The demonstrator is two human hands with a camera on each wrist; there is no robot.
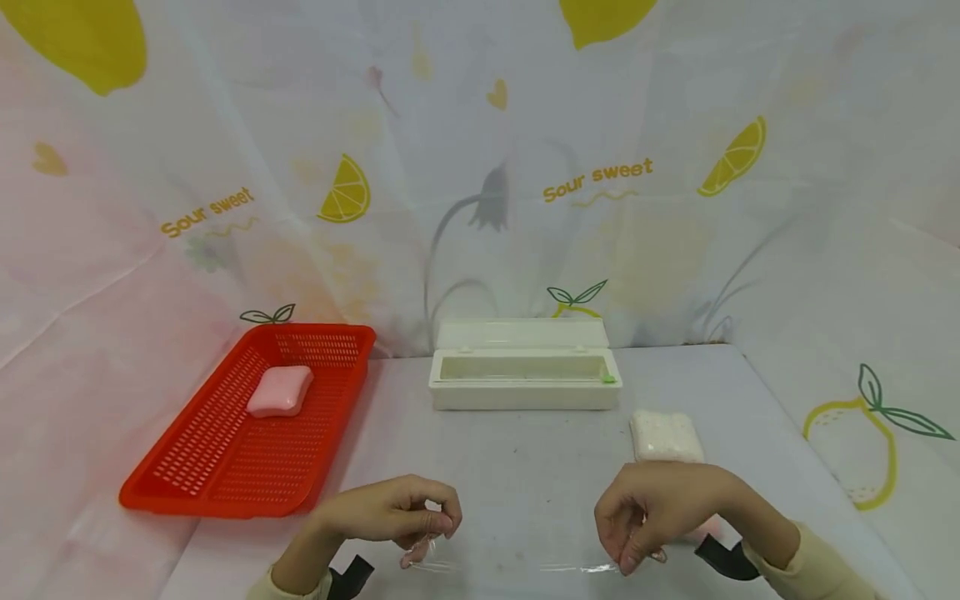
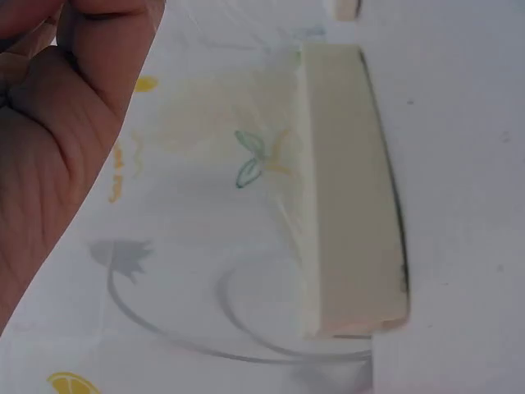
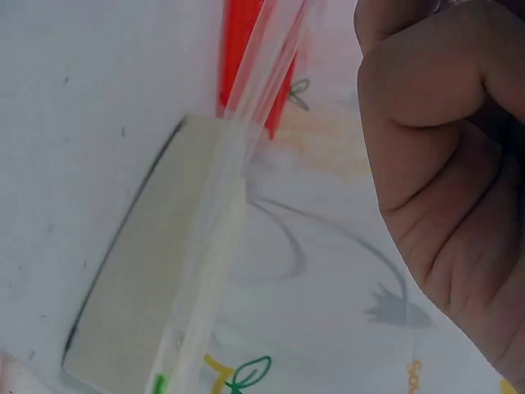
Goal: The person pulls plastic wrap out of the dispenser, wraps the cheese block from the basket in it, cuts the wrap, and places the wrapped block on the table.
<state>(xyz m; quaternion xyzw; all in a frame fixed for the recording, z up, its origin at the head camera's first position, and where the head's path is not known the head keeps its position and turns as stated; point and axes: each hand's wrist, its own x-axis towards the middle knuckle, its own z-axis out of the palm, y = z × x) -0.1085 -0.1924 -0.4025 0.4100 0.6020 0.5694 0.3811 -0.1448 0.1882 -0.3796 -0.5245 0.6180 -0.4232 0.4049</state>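
Note:
A clear sheet of plastic wrap (image 1: pixel 600 569) stretches between the two hands, low over the front of the table. My left hand (image 1: pixel 397 510) pinches its left end between thumb and fingers. Its right end is pinched by my right hand (image 1: pixel 660 504). In the right wrist view the see-through wrap (image 3: pixel 264 70) crosses in front of the white dispenser. A white soap-like bar (image 1: pixel 667 437) lies just beyond the right hand. Mostly hidden behind the right wrist is something pink (image 1: pixel 707 529).
A white wrap dispenser (image 1: pixel 525 397) with raised lid and a green slider (image 1: pixel 608 379) stands at the table's back. The red basket (image 1: pixel 337 450) on the left holds a shiny pink soap-like bar (image 1: pixel 280 392). Printed cloth hangs behind.

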